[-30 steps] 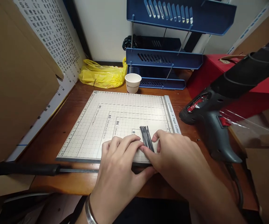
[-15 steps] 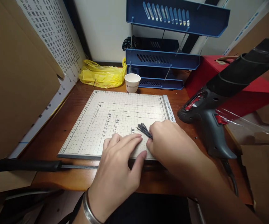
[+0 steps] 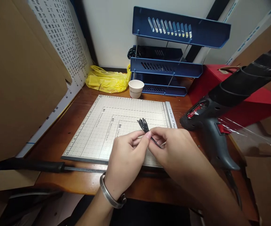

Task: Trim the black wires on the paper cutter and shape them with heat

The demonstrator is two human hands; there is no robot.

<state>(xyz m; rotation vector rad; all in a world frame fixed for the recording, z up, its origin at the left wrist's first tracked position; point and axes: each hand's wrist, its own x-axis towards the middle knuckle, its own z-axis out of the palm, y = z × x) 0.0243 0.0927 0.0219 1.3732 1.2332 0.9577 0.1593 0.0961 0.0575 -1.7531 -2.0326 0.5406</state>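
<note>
A bundle of thin black strands (image 3: pixel 143 124), perhaps short tubes or wires, fans out at its far end above the paper cutter board (image 3: pixel 95 131). My left hand (image 3: pixel 129 157) pinches the bundle between thumb and index finger. Close against it, my right hand (image 3: pixel 170 144) is also closed on the bundle, and one strand's lower part runs toward its curled fingers. The strands' near ends are partly hidden by my right hand. A metal bracelet (image 3: pixel 110 194) circles my left wrist. The cutter's blade arm with black handle (image 3: pixel 48 166) lies along the board's near edge.
A black heat gun (image 3: pixel 213 125) stands at the right, before a red box (image 3: pixel 243 100). Behind the board are a white paper cup (image 3: pixel 135 88), a yellow plastic bag (image 3: pixel 107 80) and a blue tiered tray rack (image 3: pixel 168 67). A cardboard sheet (image 3: pixel 24 81) rises at left.
My left hand has moved right and up from lying open over the board and now pinches the bundle. The bundle is turned more upright. The whole view has shifted slightly.
</note>
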